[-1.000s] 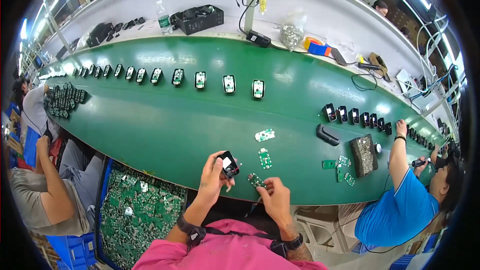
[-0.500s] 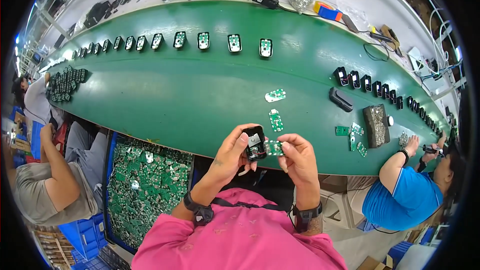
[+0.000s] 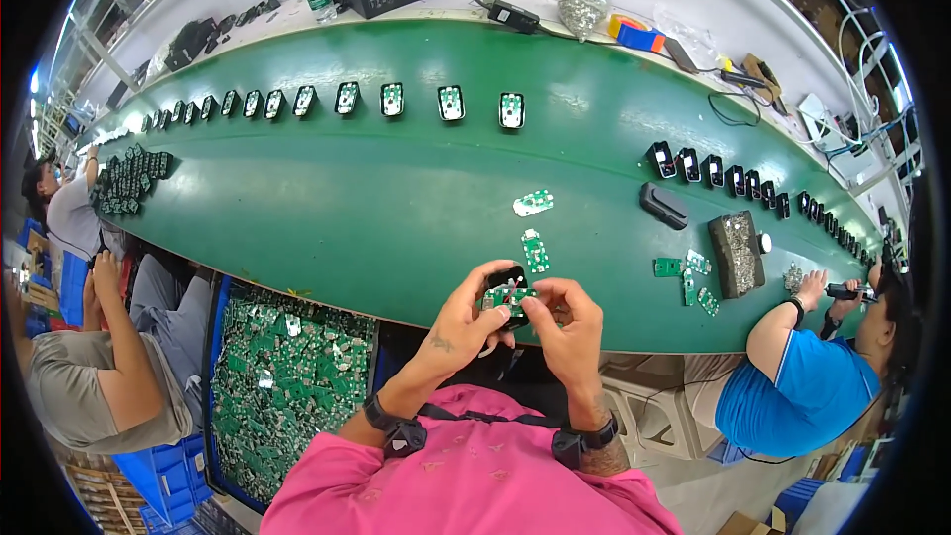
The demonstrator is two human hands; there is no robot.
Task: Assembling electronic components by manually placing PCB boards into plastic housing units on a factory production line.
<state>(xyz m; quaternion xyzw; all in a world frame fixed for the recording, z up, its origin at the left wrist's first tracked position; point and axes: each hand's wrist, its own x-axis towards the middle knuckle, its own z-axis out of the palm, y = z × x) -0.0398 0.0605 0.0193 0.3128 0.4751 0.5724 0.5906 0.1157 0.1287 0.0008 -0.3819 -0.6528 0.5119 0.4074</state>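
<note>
A small black plastic housing [image 3: 508,277] sits in my left hand [image 3: 466,315], its open side up and my fingers wrapped round it. Across its mouth lies a green circuit board [image 3: 512,295], tilted, with my left thumb pressing on one end. My right hand [image 3: 563,325] pinches the board's other end between thumb and fingers. Thin wires show between board and housing. On the green table just beyond my hands lie two loose circuit boards, an upright one [image 3: 535,251] and a slanted one [image 3: 533,203].
A curved row of black housings with boards [image 3: 451,103] runs along the far left; more housings [image 3: 662,159] line the right. A foam block [image 3: 736,256] stands near several loose boards [image 3: 688,285]. Left of me is a bin of circuit boards [image 3: 287,376]. Co-workers sit on both sides.
My right hand has moved left, bringing the circuit board over the housing's mouth. My left thumb has come down onto the board. The view has shifted slightly.
</note>
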